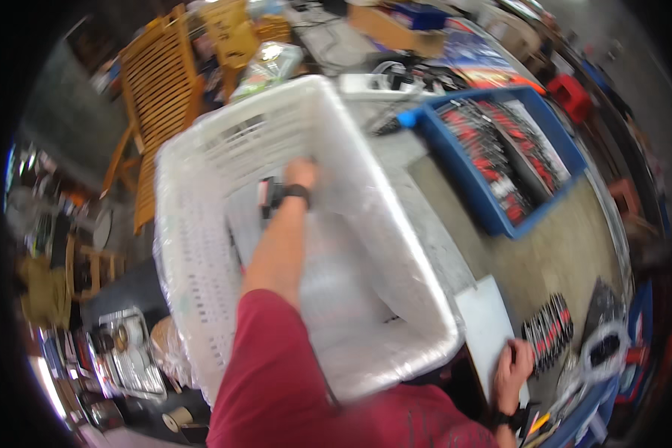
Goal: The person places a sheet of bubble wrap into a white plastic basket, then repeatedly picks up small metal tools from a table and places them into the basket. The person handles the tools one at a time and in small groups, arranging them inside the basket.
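Observation:
My left arm reaches down into a large white plastic basket [407,246] lined with clear film. My left hand [302,175] is near the basket's far inner wall, its fingers smeared by motion, so what it holds cannot be told. Beside its wrist is a small black object [267,196] with a pale and red patch. Flat, pale, blurred material [343,276] covers the basket's bottom. On the right, my right hand [515,362] rests at the edge of a white board [485,313] with its fingers curled; anything inside them is hidden. A row of black and red parts [549,332] lies just beyond it.
A blue tray [493,224] packed with black and red parts stands at the far right on the table [567,250]. A wooden slatted chair [157,97] is behind the basket at left. A clear plastic bag [605,351] lies near the right edge.

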The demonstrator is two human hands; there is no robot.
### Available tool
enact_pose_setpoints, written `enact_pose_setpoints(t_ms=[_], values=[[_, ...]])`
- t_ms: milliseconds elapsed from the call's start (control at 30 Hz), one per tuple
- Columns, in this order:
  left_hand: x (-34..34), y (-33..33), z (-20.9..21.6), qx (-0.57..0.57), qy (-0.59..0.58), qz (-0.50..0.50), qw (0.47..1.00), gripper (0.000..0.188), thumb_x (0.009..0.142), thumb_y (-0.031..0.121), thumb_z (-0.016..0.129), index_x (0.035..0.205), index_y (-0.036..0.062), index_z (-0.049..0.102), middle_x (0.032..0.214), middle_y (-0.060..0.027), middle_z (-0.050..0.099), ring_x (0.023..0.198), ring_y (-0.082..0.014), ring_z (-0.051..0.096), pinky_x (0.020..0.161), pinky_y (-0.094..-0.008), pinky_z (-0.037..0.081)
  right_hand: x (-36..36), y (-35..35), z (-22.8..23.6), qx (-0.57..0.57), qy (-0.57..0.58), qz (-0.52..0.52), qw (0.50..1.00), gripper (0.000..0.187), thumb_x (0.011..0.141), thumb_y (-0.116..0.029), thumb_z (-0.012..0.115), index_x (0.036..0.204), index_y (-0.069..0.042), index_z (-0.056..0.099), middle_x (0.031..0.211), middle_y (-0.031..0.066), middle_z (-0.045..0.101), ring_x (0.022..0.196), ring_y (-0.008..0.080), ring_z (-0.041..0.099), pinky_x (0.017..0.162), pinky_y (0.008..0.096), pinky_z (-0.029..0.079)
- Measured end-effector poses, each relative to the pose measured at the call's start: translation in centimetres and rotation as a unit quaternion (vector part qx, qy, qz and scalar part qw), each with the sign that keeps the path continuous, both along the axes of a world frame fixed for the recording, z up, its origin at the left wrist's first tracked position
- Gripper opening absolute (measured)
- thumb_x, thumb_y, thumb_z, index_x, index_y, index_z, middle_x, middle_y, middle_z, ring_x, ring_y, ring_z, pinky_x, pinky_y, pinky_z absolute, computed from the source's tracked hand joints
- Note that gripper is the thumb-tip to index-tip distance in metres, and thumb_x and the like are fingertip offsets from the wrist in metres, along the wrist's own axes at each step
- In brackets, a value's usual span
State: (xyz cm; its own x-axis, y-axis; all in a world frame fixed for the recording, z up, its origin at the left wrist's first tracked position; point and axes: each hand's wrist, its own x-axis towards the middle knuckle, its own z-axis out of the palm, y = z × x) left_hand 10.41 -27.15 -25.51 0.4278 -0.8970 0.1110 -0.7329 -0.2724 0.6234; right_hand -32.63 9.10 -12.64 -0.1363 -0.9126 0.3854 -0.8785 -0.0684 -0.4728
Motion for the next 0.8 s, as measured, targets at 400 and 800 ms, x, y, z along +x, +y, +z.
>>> enact_pose_setpoints(t_ms=[400,800], values=[[-2.3,4.9,19.9,-0.090,0.307,-0.207,0.924,0.017,0.086,0.018,0.058,0.096,0.0050,0.059,0.071,0.0043,0.049,0.050,-0.0016,0.040,0.041,-0.0166,0.029,-7.8,2.4,3.2,-0.118,-0.032,-0.162,0.979,0.007,0.079,-0.002,0.058,0.085,0.001,0.059,0.074,0.0120,0.057,0.062,0.0229,0.054,0.056,0.0297,0.042],[-14.9,15.6,26.6,-0.045,0.280,-0.454,0.845,0.017,0.087,0.012,0.056,0.099,0.0011,0.056,0.068,0.0030,0.049,0.054,-0.0035,0.042,0.048,-0.0164,0.033,-15.6,1.8,0.1,0.005,0.084,-0.244,0.966,0.018,0.079,-0.015,0.059,0.091,-0.002,0.059,0.084,0.0142,0.056,0.083,0.0330,0.054,0.072,0.0409,0.043]])
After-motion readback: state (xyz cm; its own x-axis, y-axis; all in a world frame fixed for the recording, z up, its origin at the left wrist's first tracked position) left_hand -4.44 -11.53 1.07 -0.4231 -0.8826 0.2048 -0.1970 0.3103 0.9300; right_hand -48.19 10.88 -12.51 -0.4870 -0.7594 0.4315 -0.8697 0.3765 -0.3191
